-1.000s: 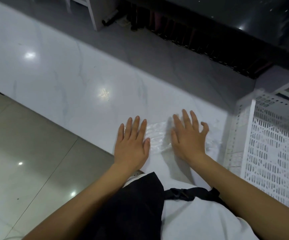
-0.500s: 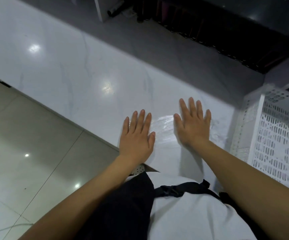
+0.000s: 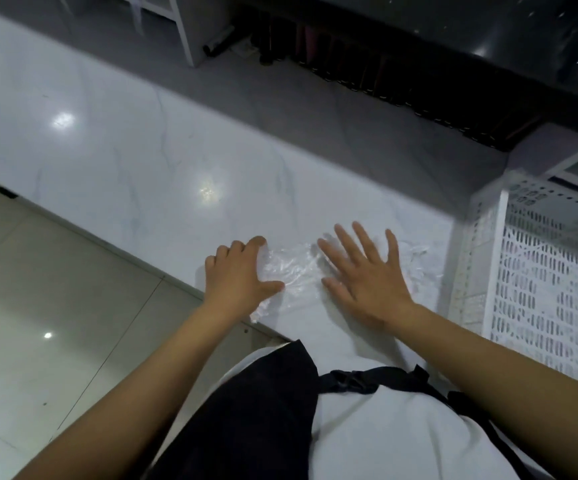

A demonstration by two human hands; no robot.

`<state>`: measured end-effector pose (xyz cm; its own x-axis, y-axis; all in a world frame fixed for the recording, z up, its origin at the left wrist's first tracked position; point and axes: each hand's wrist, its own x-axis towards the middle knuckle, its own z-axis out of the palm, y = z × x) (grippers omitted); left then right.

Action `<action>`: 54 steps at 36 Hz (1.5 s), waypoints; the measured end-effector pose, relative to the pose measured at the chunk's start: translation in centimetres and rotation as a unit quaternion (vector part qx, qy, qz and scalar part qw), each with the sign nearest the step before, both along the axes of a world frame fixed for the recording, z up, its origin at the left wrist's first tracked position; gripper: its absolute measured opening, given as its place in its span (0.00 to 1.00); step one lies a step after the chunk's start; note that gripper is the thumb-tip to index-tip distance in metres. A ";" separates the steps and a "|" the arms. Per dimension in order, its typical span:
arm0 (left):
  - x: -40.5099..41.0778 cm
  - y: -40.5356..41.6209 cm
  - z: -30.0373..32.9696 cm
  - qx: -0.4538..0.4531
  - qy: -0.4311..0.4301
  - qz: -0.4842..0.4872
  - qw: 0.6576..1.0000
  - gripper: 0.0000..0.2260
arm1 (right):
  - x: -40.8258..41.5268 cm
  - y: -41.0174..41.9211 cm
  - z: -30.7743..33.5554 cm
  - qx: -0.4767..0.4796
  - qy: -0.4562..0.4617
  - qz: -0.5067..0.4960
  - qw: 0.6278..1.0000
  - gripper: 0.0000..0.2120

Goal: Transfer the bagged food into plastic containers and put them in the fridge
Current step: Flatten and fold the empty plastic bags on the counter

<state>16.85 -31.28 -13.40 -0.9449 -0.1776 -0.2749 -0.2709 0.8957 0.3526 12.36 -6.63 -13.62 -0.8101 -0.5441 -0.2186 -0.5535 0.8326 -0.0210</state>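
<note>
Since 0.5 s ago our left hand (image 3: 239, 277) has curled its fingers onto the clear plastic bag (image 3: 292, 271). Right hand (image 3: 367, 275) lies flat, fingers spread, on the bag, which rests on the white surface (image 3: 142, 161) under and between both hands.

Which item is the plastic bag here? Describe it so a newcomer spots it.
Start at the white marble counter, near its front edge beside the white perforated crate. The plastic bag lies flat between the left hand and right hand. It alone is clear, crinkled and glinting.
</note>
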 end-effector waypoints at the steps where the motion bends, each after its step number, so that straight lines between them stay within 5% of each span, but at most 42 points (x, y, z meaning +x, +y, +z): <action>1: -0.3 -0.1 0.4 0.005 -0.020 0.009 1.000 0.30 | 0.6 0.0 -0.5 -0.005 -0.016 0.004 1.000 0.30; 5: -1.1 -0.7 1.9 0.024 -0.045 0.008 0.999 0.12 | 1.5 0.0 -1.6 -0.045 -0.029 -0.027 0.998 0.28; 7: -1.2 -1.0 2.4 0.116 -0.068 0.028 0.991 0.15 | 1.5 -0.1 -1.6 -0.048 -0.033 -0.032 0.998 0.28; 11: -1.5 -1.4 3.5 0.292 -0.092 0.104 0.946 0.07 | 1.3 -0.4 -1.6 -0.051 -0.045 -0.042 0.997 0.28; 17: -2.0 -2.0 3.6 0.417 -0.103 0.172 0.886 0.21 | 1.1 -1.1 -0.9 -0.048 -0.093 -0.065 0.992 0.30; 31: -9.1 -4.4 7.1 0.306 0.009 0.095 0.947 0.27 | 0.0 -2.5 2.2 0.031 -0.091 0.101 0.990 0.33; 41: -5.8 3.5 8.8 0.261 0.052 -0.052 0.963 0.26 | 0.6 -1.9 0.6 -0.069 -0.124 0.046 0.989 0.34; 46: -3.9 6.4 6.9 0.251 0.050 -0.093 0.962 0.28 | 2.7 1.3 1.2 -0.093 -0.088 -0.097 0.987 0.36; 48: -3.6 7.4 5.9 0.244 0.036 -0.117 0.962 0.29 | 3.5 2.3 1.5 -0.148 -0.113 -0.167 0.968 0.37; 52: -3.3 8.7 3.8 0.231 -0.027 -0.167 0.958 0.33 | 3.7 2.8 2.7 -0.403 -0.184 -0.290 0.848 0.35; 54: -3.1 9.2 2.8 0.239 -0.057 -0.184 0.952 0.35 | 3.7 2.8 3.1 -0.448 -0.184 -0.296 0.823 0.34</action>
